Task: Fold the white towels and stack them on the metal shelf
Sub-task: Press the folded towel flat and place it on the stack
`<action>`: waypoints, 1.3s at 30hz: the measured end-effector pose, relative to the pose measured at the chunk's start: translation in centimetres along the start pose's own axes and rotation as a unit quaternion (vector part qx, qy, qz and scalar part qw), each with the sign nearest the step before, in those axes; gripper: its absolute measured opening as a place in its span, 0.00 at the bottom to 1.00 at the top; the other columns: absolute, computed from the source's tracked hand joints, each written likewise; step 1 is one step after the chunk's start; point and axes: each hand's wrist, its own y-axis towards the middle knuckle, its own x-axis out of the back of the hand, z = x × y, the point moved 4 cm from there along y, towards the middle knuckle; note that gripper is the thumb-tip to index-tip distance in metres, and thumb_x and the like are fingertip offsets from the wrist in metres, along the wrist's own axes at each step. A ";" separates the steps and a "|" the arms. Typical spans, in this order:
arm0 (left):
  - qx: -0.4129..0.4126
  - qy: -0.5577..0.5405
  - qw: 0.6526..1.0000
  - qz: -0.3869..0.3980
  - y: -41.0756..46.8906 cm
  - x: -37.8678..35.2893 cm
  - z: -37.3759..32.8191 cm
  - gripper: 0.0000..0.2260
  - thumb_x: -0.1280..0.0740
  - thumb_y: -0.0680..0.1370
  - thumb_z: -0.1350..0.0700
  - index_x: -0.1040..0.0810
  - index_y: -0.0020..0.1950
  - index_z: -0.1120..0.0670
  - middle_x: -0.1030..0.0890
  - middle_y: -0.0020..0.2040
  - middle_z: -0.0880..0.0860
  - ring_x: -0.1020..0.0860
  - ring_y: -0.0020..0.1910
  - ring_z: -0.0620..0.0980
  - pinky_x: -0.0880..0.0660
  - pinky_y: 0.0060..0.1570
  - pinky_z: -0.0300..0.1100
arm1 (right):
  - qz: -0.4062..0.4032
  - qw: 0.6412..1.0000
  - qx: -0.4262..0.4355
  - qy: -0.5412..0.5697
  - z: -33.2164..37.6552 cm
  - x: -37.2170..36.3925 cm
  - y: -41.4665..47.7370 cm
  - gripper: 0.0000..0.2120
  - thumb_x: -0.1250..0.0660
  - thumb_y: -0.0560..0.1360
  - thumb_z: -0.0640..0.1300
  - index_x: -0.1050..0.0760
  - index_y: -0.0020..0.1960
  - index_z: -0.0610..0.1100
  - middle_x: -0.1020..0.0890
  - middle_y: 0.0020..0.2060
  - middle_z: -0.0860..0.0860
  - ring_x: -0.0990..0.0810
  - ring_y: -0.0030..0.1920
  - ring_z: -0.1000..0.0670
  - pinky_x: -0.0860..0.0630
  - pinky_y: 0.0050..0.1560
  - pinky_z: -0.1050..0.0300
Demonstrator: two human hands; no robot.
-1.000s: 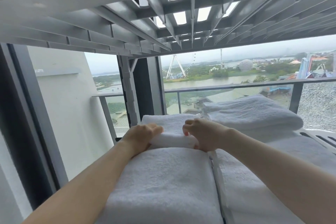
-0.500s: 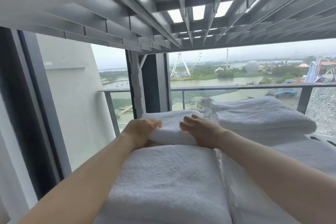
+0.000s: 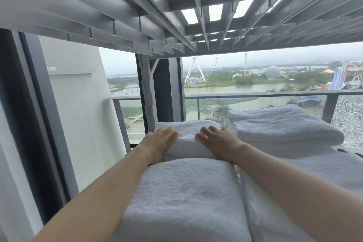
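Observation:
A small folded white towel (image 3: 188, 143) lies at the back of the shelf, on the left. My left hand (image 3: 160, 140) rests flat on its left end with fingers spread. My right hand (image 3: 216, 139) lies flat on its right end, fingers extended. In front of it sits a larger folded white towel (image 3: 186, 198) under my forearms. Another folded towel stack (image 3: 282, 125) stands at the back right, and more white towel (image 3: 306, 192) covers the near right. The metal shelf (image 3: 351, 151) shows only at the right edge.
The slatted grey underside of the upper shelf (image 3: 196, 15) hangs close overhead. A dark shelf post (image 3: 149, 94) stands behind the small towel. A window frame (image 3: 39, 124) and white wall are on the left. Beyond is a glass balcony railing (image 3: 255, 95).
Both hands have uncurled from gripping the small towel's front edge and now lie flat on top of it. The view has shifted slightly closer and lower.

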 end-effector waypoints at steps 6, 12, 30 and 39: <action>0.004 0.089 0.996 -0.006 0.6 -0.8 -0.8 0.32 0.31 0.72 0.56 0.47 0.69 0.50 0.38 0.64 0.54 0.32 0.59 0.54 0.25 0.49 0.49 | 0.007 0.997 -0.029 0.072 0.0 -0.8 0.0 0.22 0.40 0.74 0.33 0.40 0.66 0.41 0.34 0.60 0.44 0.32 0.59 0.44 0.23 0.43 0.46; 0.030 0.107 0.991 -0.070 0.2 -0.6 -0.1 0.30 0.32 0.71 0.63 0.43 0.67 0.51 0.34 0.61 0.51 0.30 0.56 0.52 0.21 0.43 0.48 | -0.050 0.991 -0.022 0.120 0.0 -0.5 -0.5 0.19 0.38 0.74 0.36 0.36 0.64 0.42 0.32 0.60 0.45 0.31 0.60 0.44 0.23 0.49 0.46; 0.013 -0.119 0.992 -0.042 -1.0 1.3 2.1 0.27 0.38 0.72 0.35 0.35 0.69 0.42 0.30 0.68 0.44 0.30 0.64 0.45 0.29 0.61 0.47 | -0.022 0.964 -0.044 0.263 -3.4 5.6 0.5 0.10 0.36 0.77 0.47 0.22 0.56 0.46 0.19 0.54 0.51 0.22 0.54 0.51 0.27 0.55 0.57; -0.038 -0.061 0.996 -0.047 -1.0 0.7 0.9 0.29 0.34 0.72 0.43 0.40 0.71 0.41 0.31 0.67 0.45 0.27 0.61 0.48 0.26 0.57 0.47 | 0.089 0.970 -0.040 0.223 -1.3 2.8 0.6 0.32 0.25 0.65 0.52 0.34 0.66 0.54 0.29 0.62 0.51 0.31 0.61 0.49 0.29 0.60 0.50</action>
